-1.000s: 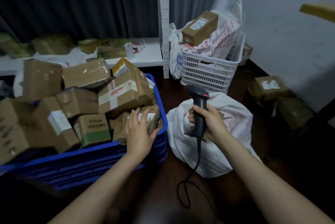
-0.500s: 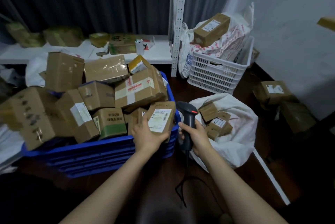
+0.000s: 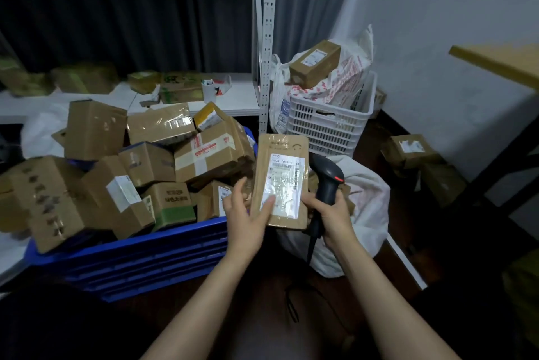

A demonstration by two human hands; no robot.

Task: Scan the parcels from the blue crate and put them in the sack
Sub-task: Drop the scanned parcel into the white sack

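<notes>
My left hand (image 3: 248,215) grips a flat brown cardboard parcel (image 3: 287,149) by its lower left edge, thumb on the white shipping label, holding it upright above the crate's right corner. My right hand (image 3: 331,215) grips the handle of a black barcode scanner (image 3: 326,174) just right of the parcel, and its fingers also touch the parcel's right edge. The blue crate (image 3: 140,254) at the left is heaped with several cardboard boxes. The white sack (image 3: 369,205) lies open on the floor behind the scanner, its inside mostly hidden.
A white slatted basket (image 3: 326,123) with bags and a box stands behind the sack. A white metal shelf rack (image 3: 267,38) holds more parcels at the back left. Loose boxes (image 3: 408,149) lie by the right wall, under a table edge (image 3: 495,62). The scanner cable trails on the dark floor.
My left hand picked a parcel out of the crate and raised it label-up. My right hand brought the scanner from over the sack to beside the parcel.
</notes>
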